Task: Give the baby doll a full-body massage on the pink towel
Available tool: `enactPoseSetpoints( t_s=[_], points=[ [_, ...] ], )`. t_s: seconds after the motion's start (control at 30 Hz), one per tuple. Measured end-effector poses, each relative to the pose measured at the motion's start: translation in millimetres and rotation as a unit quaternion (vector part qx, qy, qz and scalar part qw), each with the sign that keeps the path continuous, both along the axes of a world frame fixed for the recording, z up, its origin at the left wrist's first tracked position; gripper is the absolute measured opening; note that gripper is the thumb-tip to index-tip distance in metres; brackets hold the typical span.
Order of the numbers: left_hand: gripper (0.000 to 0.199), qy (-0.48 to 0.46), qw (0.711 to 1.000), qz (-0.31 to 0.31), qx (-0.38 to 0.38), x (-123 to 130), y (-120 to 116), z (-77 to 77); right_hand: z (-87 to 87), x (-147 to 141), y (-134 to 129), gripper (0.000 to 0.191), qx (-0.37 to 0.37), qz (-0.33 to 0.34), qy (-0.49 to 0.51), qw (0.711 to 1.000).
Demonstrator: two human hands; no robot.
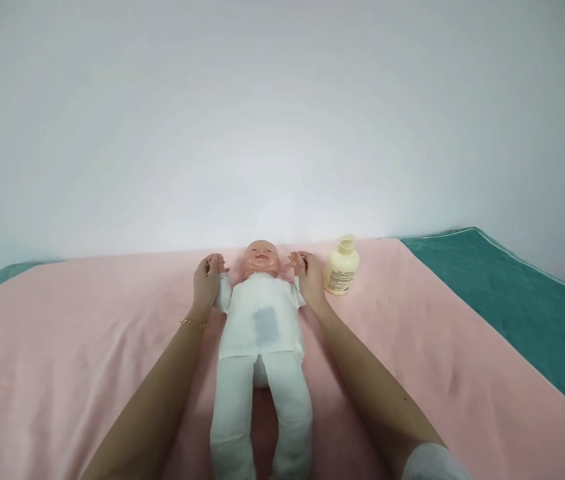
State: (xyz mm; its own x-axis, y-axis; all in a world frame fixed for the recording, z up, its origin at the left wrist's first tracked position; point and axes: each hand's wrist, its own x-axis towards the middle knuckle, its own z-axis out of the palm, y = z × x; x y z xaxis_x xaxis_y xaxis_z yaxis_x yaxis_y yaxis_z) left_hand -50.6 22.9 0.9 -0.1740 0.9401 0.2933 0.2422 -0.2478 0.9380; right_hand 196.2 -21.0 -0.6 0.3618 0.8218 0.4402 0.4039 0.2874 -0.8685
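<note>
The doll [267, 293] lies on its back in the middle of the view, face up, its long axis running almost straight from the near edge toward the wall [282, 127]. Its head [261, 259] points to the wall and its slightly parted legs toward the viewer, the lower ends cut off by the frame. Its arms are bent, with the hands raised on either side of the head. It wears a white shirt [241, 317] with a gray patch [267, 325] on the front and white trousers [232, 407]. The left hand [206, 280] and the right hand [311, 281] each hold one of the doll's hands, fingers closed in a narrow grip. The supporting surface is a pink cloth [137, 313], creased at the left, over a green cloth [512, 307] exposed at both sides; behind it rises the plain, pale wall. A cream pump bottle [342, 270] with dark print stands upright just beside the right hand, on the side away from the doll. The person's forearms flank the doll, and the hands partly cover the doll's hands. A gold bracelet [193, 323] circles the left wrist; a pale sleeve [432, 462] shows on the right arm.
</note>
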Motion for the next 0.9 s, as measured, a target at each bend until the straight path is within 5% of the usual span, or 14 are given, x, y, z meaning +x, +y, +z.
enactPoseSetpoints(
  t_s=[0.2, 0.37, 0.7, 0.9],
  points=[
    [0.044, 0.087, 0.994, -0.021, -0.060, -10, 27, -21.7, -27.4, 20, 43, 0.027, -0.095, 0.027, 0.047, 0.994],
    [0.044, 0.080, 0.996, -0.008, -0.046, -10, 23, -22.5, -33.2, 24, 47, 0.027, -0.111, 0.023, 0.055, 0.992],
    [0.041, 0.040, 0.989, 0.111, 0.092, 2, -45, 9.2, -8.2, 1, -17, 0.038, 0.079, 0.045, 0.028, 0.995],
    [0.040, 0.046, 0.975, 0.171, 0.134, -9, -109, 8.8, -10.3, -4, -75, 0.043, 0.054, 0.061, 0.033, 0.996]
  ],
)
